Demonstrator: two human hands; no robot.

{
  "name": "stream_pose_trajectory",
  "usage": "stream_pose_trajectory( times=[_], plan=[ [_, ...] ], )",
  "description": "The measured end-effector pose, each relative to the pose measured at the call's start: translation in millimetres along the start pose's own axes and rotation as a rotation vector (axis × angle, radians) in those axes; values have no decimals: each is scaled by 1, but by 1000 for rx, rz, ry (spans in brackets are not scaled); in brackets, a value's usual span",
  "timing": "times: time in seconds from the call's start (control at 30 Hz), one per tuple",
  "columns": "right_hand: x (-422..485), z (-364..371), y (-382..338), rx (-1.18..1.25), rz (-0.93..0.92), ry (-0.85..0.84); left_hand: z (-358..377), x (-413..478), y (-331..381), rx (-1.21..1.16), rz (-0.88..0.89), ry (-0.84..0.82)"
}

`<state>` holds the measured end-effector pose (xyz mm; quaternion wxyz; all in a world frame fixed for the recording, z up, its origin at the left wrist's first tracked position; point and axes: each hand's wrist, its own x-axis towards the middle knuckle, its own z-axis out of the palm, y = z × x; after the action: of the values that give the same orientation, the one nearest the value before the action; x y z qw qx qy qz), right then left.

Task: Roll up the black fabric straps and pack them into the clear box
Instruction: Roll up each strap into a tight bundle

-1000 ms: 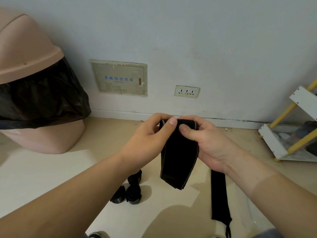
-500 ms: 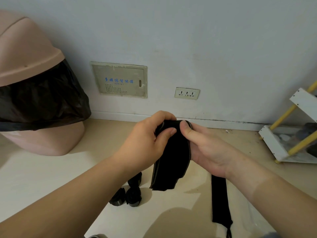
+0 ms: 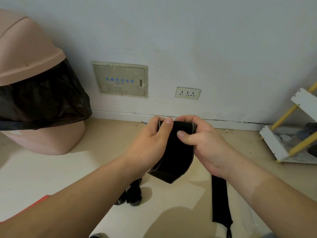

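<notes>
On my feed both hands are up in front of the wall, sharing one black fabric strap in the air above the floor. My left hand grips the strap's upper end, thumb laid over the top and fingers curled behind it; my right hand pinches the same end from the other side, thumb pressed on the front face and fingers curled over the top edge. The rest of the strap hangs down between my wrists, doubled back on itself at the bottom, clear of the floor. A second strap lies flat on the floor under my right forearm, and a few rolled straps sit together on the floor below my left wrist. To the left stands a pink bin lined with a black bag; a wall panel and a socket are on the wall, and a white rack is at the right
</notes>
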<state>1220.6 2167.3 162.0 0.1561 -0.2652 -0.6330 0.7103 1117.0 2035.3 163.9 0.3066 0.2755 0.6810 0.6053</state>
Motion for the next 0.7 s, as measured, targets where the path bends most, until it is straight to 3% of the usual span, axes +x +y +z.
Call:
stream_pose_trajectory(
  times=[0.2,0.47,0.6,0.7],
  plan=[
    [-4,5,-2,-24,43,8,6,-3,-1,40,80,61],
    [-13,14,-9,-44,61,29,9,-12,-2,21,32,-42],
    [-13,10,-6,94,166,-102,3,-9,-3,76,44,-22],
    [-11,4,-5,19,248,-165,0,-6,-3,117,102,-21]
  ],
)
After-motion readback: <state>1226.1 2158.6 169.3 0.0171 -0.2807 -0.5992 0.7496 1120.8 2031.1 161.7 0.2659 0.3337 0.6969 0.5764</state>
